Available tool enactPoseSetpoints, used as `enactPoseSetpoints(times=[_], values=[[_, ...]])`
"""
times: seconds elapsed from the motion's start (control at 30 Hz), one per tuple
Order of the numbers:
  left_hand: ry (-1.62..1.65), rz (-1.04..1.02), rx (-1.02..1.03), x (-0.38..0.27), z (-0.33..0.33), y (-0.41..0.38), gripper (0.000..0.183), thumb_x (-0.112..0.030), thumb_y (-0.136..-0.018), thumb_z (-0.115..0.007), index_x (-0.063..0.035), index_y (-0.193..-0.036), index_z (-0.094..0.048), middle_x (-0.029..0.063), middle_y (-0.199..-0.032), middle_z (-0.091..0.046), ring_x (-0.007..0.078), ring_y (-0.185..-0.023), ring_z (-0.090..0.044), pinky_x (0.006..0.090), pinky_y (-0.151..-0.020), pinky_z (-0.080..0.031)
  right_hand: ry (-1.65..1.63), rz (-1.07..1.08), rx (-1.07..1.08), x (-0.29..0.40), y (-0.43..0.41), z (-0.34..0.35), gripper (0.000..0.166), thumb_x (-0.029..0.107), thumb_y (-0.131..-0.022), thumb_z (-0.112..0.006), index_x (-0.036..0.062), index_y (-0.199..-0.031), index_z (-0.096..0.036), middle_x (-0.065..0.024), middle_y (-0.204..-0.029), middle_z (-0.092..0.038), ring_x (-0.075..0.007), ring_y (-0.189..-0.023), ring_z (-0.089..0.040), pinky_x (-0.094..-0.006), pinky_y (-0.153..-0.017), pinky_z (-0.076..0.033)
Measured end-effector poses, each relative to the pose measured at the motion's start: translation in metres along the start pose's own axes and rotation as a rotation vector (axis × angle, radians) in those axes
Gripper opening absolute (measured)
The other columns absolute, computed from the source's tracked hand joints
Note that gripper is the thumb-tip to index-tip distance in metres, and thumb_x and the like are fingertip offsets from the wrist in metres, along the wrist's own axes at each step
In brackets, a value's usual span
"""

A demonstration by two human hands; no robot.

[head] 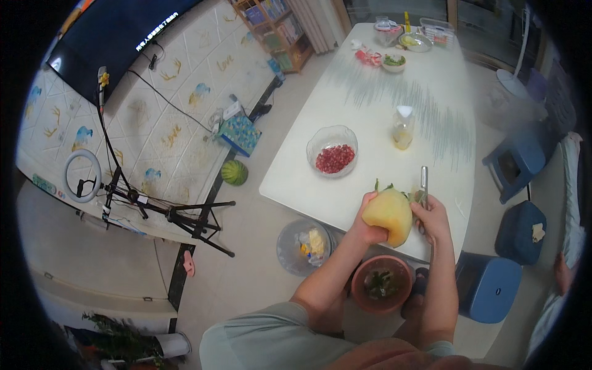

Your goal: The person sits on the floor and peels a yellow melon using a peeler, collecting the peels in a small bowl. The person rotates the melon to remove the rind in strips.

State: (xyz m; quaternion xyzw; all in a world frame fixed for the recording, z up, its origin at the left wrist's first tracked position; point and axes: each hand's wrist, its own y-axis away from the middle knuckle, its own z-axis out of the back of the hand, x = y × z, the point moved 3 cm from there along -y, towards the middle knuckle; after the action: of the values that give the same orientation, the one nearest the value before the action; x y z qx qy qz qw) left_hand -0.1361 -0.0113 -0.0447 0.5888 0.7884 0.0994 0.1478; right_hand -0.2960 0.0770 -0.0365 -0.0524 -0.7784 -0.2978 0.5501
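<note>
My left hand (368, 226) grips a pale yellow peeled melon (388, 215) from its left side and underneath. The melon is tilted over the near edge of the table, and its lower end looks orange. Strips of green rind (387, 186) show at its far end. In my right hand (432, 217) is a metal peeler (424, 178), upright in the picture beside the melon's right side; my fingers hide part of it. A bit of peel appears to cling near the peeler. Directly below sits a reddish-brown bucket (358, 289) with green peelings in it.
On the white table (296, 152) stand a glass bowl (319, 134) of pomegranate seeds and a bottle (403, 132) of yellowish liquid. Bowls and containers occupy the far end. A clear bin (284, 259) is at left; blue stools (495, 289) line the right. A tripod (185, 217) stands left.
</note>
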Motion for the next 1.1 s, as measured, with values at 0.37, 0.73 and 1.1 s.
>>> enactPoseSetpoints(times=[0.37,0.73,1.1], values=[[-0.006,0.011,0.023,0.002,-0.008,0.002,0.052,-0.049,-0.097,-0.043,-0.012,-0.125,-0.066,0.0102,-0.121,-0.07,0.0298,-0.11,-0.067,0.0491,-0.099,-0.05,-0.088,0.178,-0.089,-0.005,-0.004,-0.003,0.039,0.0,-0.09,-0.07,-0.0004,-0.127,-0.06,-0.0004,-0.088,-0.064,-0.0079,-0.067,-0.056,-0.0218,-0.057,-0.045],[0.032,-0.052,0.074,-0.003,0.002,0.009,0.059,-0.056,-0.093,-0.044,-0.0119,-0.127,-0.065,0.01,-0.126,-0.068,0.0306,-0.115,-0.064,0.0508,-0.104,-0.047,0.182,0.218,-0.207,0.009,0.012,0.022,0.024,0.004,-0.088,-0.073,0.0018,-0.11,-0.065,0.007,-0.071,-0.049,-0.0032,-0.06,-0.045,-0.0222,-0.053,-0.041],[0.087,-0.295,0.068,-0.02,-0.004,0.026,0.061,-0.06,-0.09,-0.047,-0.0114,-0.122,-0.066,0.0102,-0.123,-0.067,0.0304,-0.116,-0.062,0.0498,-0.104,-0.046,0.635,0.017,0.499,0.018,0.114,0.006,0.02,0.006,-0.081,-0.077,0.0014,-0.084,-0.059,0.0063,-0.07,-0.044,-0.0038,-0.065,-0.044,-0.0249,-0.055,-0.04]])
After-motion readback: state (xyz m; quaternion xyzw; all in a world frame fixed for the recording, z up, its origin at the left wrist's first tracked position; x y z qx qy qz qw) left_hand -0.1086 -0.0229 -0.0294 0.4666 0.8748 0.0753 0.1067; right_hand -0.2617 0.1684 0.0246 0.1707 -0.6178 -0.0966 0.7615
